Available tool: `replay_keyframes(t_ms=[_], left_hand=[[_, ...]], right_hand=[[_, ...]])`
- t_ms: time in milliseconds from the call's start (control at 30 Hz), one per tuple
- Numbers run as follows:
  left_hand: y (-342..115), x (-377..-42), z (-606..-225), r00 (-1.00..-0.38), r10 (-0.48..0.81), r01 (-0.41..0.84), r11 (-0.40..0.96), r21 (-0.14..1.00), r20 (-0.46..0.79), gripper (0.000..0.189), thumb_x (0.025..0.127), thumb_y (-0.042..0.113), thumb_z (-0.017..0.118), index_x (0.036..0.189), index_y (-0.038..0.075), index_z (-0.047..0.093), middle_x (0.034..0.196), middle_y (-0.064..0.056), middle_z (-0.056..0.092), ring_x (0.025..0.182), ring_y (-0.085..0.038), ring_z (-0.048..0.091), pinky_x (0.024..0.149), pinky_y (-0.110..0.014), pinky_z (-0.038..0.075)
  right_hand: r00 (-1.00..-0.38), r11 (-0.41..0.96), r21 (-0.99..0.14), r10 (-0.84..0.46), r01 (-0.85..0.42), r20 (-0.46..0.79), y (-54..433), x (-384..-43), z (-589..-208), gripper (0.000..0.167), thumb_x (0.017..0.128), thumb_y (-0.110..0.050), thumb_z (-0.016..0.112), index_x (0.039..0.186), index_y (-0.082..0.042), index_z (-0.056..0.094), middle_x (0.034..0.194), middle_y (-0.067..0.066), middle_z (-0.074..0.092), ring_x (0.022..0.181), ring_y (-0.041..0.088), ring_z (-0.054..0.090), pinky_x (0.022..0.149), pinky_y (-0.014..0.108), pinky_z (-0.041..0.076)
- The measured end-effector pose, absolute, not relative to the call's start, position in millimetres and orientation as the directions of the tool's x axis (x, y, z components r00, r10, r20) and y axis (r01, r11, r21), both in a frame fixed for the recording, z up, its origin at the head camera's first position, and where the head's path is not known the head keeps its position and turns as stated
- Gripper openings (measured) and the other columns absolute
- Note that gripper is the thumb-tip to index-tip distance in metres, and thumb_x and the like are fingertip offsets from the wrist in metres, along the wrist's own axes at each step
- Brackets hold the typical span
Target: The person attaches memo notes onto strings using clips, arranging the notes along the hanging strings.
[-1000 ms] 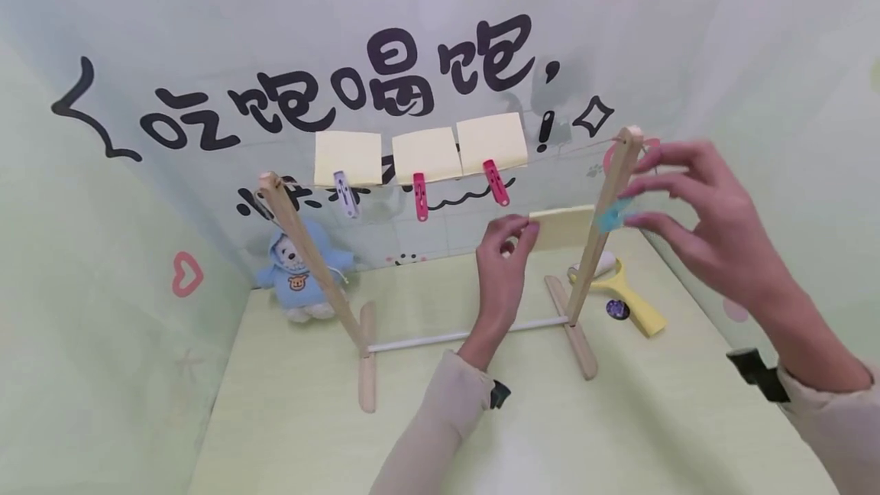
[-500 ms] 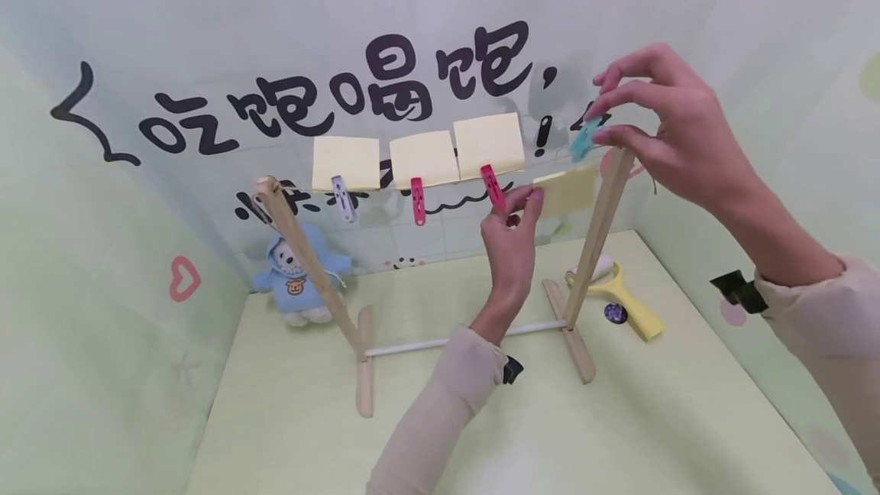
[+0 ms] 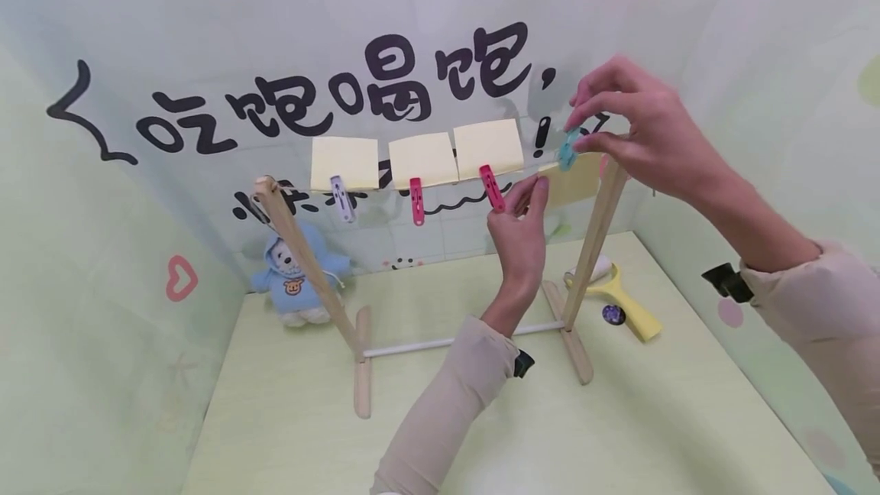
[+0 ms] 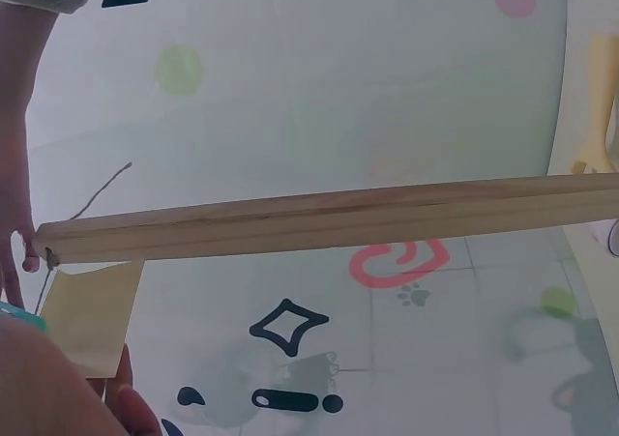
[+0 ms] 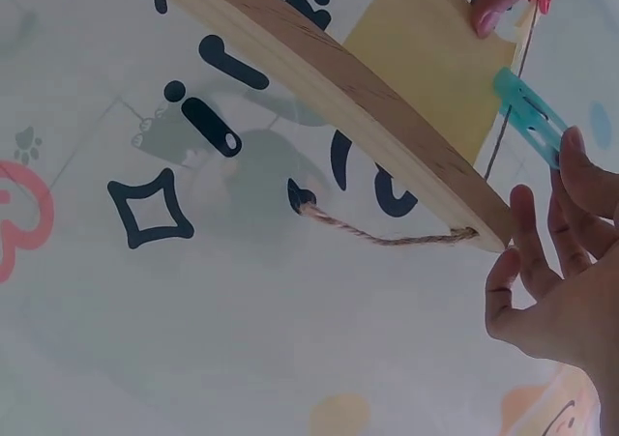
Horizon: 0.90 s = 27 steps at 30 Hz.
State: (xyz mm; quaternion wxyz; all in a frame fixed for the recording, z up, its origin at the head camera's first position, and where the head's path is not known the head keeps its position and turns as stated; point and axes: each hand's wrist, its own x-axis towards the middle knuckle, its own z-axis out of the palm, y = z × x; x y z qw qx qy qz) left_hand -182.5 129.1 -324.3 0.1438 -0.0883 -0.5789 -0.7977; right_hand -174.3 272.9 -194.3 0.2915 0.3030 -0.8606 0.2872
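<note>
My left hand [image 3: 519,243] pinches the left edge of a pale yellow sheet of paper [image 3: 574,183], held just under the string between the posts of a wooden rack [image 3: 596,243]. Between thumb and fingers of my right hand [image 3: 642,128] is a teal clothespin [image 3: 567,151]. In the right wrist view, the tip of the teal clothespin [image 5: 530,115] overlaps the string and the edge of the yellow sheet [image 5: 435,64]. To the left, three similar sheets stand along the string, fastened by a pale purple clothespin [image 3: 341,198] and two pink clothespins [image 3: 416,201].
A plush toy in a blue hood [image 3: 297,281] sits behind the left post [image 3: 309,270]. Right of the rack lie a yellow-handled roller [image 3: 635,312] and a small dark round piece [image 3: 614,315]. A white rod [image 3: 412,347] joins the rack's feet low down.
My right hand has risen from beside the right post, then shifted left with the teal clothespin to the sheet's upper edge. My left hand has lifted the sheet up to the string.
</note>
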Motion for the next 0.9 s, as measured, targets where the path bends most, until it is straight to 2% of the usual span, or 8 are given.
replay_keyframes(t_ms=[100, 167, 400, 500, 633, 700, 800, 900], left_hand=[[130, -182, -323, -0.941, -0.129, 0.337, -0.284, 0.898, 0.312, 0.023, 0.106, 0.018, 0.076, 0.12, 0.001, 0.082, 0.115, -0.015, 0.083, 0.106, -0.013, 0.078, 0.095, -0.022, 0.059], [130, -181, -322, -0.94, -0.13, 0.34, -0.283, 0.897, 0.315, 0.024, 0.106, 0.019, 0.075, 0.12, 0.001, 0.082, 0.115, -0.014, 0.083, 0.104, -0.011, 0.077, 0.095, -0.023, 0.058], [130, -180, -322, -0.948, -0.102, 0.319, -0.293, 0.901, 0.302, 0.026, 0.108, 0.021, 0.073, 0.123, 0.001, 0.079, 0.116, -0.015, 0.082, 0.099, -0.007, 0.074, 0.089, -0.02, 0.054], [131, -181, -322, -0.951, -0.074, 0.309, -0.295, 0.904, 0.301, 0.026, 0.109, 0.021, 0.071, 0.125, 0.001, 0.077, 0.119, -0.016, 0.081, 0.102, -0.009, 0.075, 0.09, -0.019, 0.055], [131, -181, -325, -0.951, -0.031, 0.302, -0.288, 0.909, 0.306, 0.027, 0.111, 0.019, 0.068, 0.128, -0.001, 0.073, 0.12, -0.018, 0.081, 0.103, -0.009, 0.075, 0.089, -0.019, 0.055], [132, -181, -329, -0.952, -0.004, 0.296, -0.281, 0.913, 0.307, 0.028, 0.111, 0.019, 0.067, 0.13, -0.001, 0.072, 0.121, -0.019, 0.08, 0.102, -0.007, 0.073, 0.088, -0.018, 0.055], [131, -179, -337, -0.95, 0.05, 0.285, -0.265, 0.921, 0.309, 0.03, 0.112, 0.018, 0.066, 0.134, -0.001, 0.068, 0.122, -0.02, 0.078, 0.102, -0.007, 0.073, 0.087, -0.016, 0.054], [125, -174, -349, -0.944, 0.115, 0.275, -0.246, 0.929, 0.31, 0.031, 0.112, 0.018, 0.065, 0.138, -0.001, 0.065, 0.124, -0.02, 0.077, 0.105, -0.014, 0.077, 0.09, -0.017, 0.055]], right_hand=[[-0.664, 0.654, -0.33, -0.361, -0.681, 0.655, 272, -176, -197, 0.019, 0.082, 0.016, 0.086, 0.098, 0.008, 0.079, 0.117, 0.015, 0.063, 0.118, -0.001, 0.048, 0.102, 0.014, 0.038], [-0.678, 0.663, -0.334, -0.364, -0.67, 0.639, 272, -176, -198, 0.021, 0.083, 0.013, 0.087, 0.102, 0.009, 0.079, 0.12, 0.019, 0.063, 0.118, 0.003, 0.048, 0.104, 0.014, 0.037], [-0.727, 0.706, -0.353, -0.33, -0.614, 0.602, 277, -175, -202, 0.032, 0.083, 0.011, 0.09, 0.113, 0.007, 0.08, 0.129, 0.018, 0.061, 0.119, 0.01, 0.048, 0.089, 0.007, 0.041], [-0.713, 0.699, -0.338, -0.348, -0.63, 0.608, 279, -174, -204, 0.037, 0.083, 0.01, 0.09, 0.118, 0.007, 0.079, 0.13, 0.019, 0.061, 0.12, 0.015, 0.052, 0.088, 0.007, 0.041], [-0.673, 0.68, -0.291, -0.4, -0.673, 0.622, 282, -169, -208, 0.05, 0.081, 0.01, 0.091, 0.128, 0.007, 0.076, 0.137, 0.023, 0.062, 0.126, 0.033, 0.058, 0.096, 0.008, 0.039], [-0.659, 0.684, -0.268, -0.404, -0.678, 0.635, 284, -162, -211, 0.056, 0.082, 0.009, 0.091, 0.135, 0.005, 0.073, 0.143, 0.023, 0.061, 0.129, 0.034, 0.058, 0.098, 0.008, 0.038], [-0.615, 0.682, -0.252, -0.36, -0.687, 0.702, 289, -143, -219, 0.048, 0.101, -0.022, 0.081, 0.14, 0.004, 0.07, 0.145, 0.024, 0.062, 0.134, 0.02, 0.057, 0.102, 0.011, 0.039], [-0.536, 0.644, -0.272, -0.255, -0.715, 0.804, 290, -118, -236, 0.067, 0.105, -0.052, 0.069, 0.133, 0.009, 0.072, 0.14, 0.017, 0.068, 0.132, 0.006, 0.057, 0.105, 0.015, 0.042]])
